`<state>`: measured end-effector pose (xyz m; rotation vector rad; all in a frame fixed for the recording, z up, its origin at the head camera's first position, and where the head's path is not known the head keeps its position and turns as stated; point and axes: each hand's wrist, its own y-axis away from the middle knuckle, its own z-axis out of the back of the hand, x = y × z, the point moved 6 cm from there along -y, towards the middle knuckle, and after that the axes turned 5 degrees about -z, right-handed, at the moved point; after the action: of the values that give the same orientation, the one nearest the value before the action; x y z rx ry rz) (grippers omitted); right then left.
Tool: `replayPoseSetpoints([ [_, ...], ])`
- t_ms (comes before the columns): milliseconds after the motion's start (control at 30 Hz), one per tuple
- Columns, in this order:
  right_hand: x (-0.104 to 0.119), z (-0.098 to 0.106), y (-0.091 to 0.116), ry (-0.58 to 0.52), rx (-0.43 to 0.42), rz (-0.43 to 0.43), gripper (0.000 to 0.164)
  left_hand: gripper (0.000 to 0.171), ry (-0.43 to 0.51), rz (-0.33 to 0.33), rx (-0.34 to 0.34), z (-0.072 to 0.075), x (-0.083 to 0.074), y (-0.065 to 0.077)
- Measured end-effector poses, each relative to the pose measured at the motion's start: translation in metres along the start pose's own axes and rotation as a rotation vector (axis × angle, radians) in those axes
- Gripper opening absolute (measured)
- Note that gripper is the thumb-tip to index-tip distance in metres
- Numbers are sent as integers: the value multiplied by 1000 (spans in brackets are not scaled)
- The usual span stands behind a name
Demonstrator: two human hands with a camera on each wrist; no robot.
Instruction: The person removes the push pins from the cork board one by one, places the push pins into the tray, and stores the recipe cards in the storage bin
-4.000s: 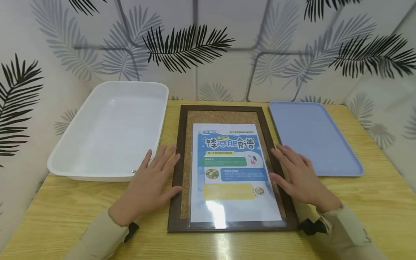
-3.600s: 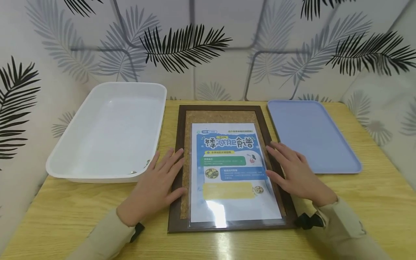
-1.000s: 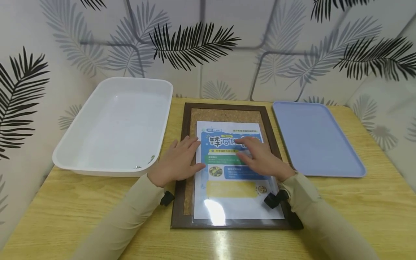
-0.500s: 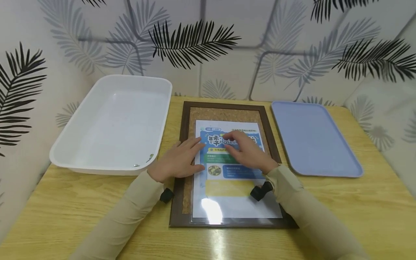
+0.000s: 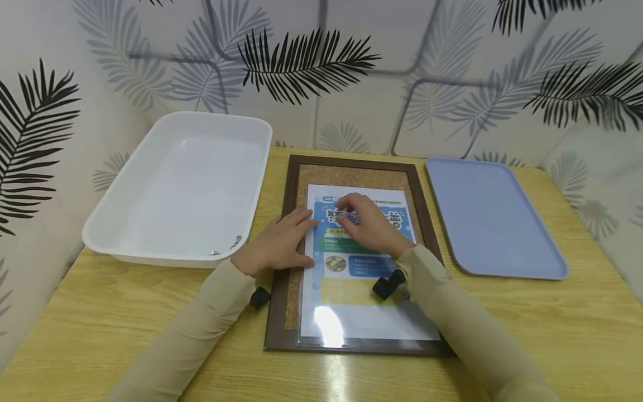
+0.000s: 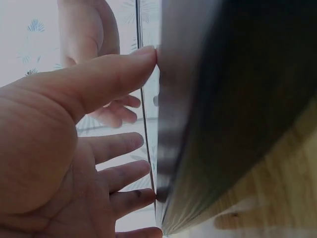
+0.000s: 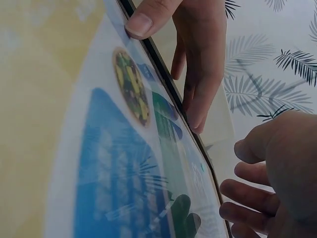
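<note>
A dark-framed cork board (image 5: 351, 174) lies flat on the table, bearing a glossy printed sheet (image 5: 351, 321) in a clear cover, with blue, green and yellow panels. My left hand (image 5: 278, 243) rests along the board's left side, fingers straight, fingertips at the sheet's left edge; the left wrist view has its thumb (image 6: 114, 74) at the board's edge. Over the sheet's title is my right hand (image 5: 369, 226), fingers loosely bent and nothing held. In the right wrist view its fingers (image 7: 247, 196) are bent close over the sheet's surface. Part of the title is hidden behind this hand.
To the left stands a deep white tub (image 5: 186, 190) with small stickers at its near corner. A flat blue tray (image 5: 494, 218) lies to the right. All are on a wooden table (image 5: 100, 335), against a leaf-patterned backdrop (image 5: 346, 111).
From the board's right border my right hand has moved left over the sheet's title, its fingers bending more. The left hand has slid inward to the sheet's left edge. The board lies where it was.
</note>
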<state>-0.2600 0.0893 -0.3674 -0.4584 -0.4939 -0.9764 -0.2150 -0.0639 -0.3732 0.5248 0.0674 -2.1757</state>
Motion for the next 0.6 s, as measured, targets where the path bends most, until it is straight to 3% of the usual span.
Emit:
replayPoseSetpoints([
  [600,-6,-16,-50,11,22,-96,23,85,26,-12,-7,-2,11,-2],
])
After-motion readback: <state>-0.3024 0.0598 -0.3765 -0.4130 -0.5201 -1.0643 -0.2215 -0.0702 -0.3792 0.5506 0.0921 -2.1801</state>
